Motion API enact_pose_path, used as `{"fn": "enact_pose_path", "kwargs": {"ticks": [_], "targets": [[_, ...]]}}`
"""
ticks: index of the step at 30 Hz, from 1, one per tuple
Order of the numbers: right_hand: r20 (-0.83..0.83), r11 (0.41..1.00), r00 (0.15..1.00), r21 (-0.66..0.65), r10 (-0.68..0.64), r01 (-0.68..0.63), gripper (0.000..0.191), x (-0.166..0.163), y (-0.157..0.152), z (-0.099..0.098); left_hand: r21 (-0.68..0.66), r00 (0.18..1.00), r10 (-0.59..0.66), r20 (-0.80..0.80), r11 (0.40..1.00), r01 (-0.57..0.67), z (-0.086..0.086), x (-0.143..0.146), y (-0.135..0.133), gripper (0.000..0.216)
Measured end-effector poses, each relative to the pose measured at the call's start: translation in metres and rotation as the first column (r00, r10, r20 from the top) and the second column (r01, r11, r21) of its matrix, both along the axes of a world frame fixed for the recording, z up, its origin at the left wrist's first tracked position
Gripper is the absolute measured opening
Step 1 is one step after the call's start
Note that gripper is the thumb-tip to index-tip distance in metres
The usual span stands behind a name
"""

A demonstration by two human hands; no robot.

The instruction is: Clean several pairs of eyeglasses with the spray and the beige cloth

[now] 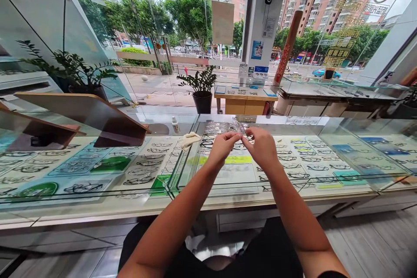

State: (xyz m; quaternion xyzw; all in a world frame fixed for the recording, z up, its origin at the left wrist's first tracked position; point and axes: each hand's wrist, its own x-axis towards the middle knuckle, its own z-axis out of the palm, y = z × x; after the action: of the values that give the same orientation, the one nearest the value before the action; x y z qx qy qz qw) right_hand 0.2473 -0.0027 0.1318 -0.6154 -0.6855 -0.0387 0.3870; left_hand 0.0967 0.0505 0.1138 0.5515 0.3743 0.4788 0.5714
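Holding glasses, both hands, unreadable labels

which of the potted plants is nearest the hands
The potted plant in the black pot on the floor behind the glass counter, almost straight beyond the hands. The other leafy plant sits far off to the left.
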Motion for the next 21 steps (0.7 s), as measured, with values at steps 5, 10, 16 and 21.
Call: {"fn": "enact_pose_path", "kwargs": {"ticks": [5,10,16,21], "targets": [[-0.039,0.999,0.999,-0.047,0.02,-0.022,0.024,0.007,0.002,-0.005,-0.012,0.998,0.014,-0.056,1.0,-0.015,-0.007,0.008,0.01,0.036],[-0.269,0.992,0.957,-0.036,0.109,-0.123,0.028,0.05,0.029,-0.011,0.173,0.95,0.088,-0.3,0.984,-0.037,-0.004,0.004,0.036,0.032],[-0.416,0.996,0.906,0.02,-0.076,0.092,0.031,0.115,0.106,-0.049,0.428,0.46,0.233,-0.857,0.819,0.382,0.025,0.009,0.063,0.021],[-0.404,0.991,0.906,-0.079,-0.127,0.104,0.039,0.132,0.141,-0.096,0.236,0.091,0.236,-0.967,0.71,0.663,0.021,0.032,0.071,0.019]]}}
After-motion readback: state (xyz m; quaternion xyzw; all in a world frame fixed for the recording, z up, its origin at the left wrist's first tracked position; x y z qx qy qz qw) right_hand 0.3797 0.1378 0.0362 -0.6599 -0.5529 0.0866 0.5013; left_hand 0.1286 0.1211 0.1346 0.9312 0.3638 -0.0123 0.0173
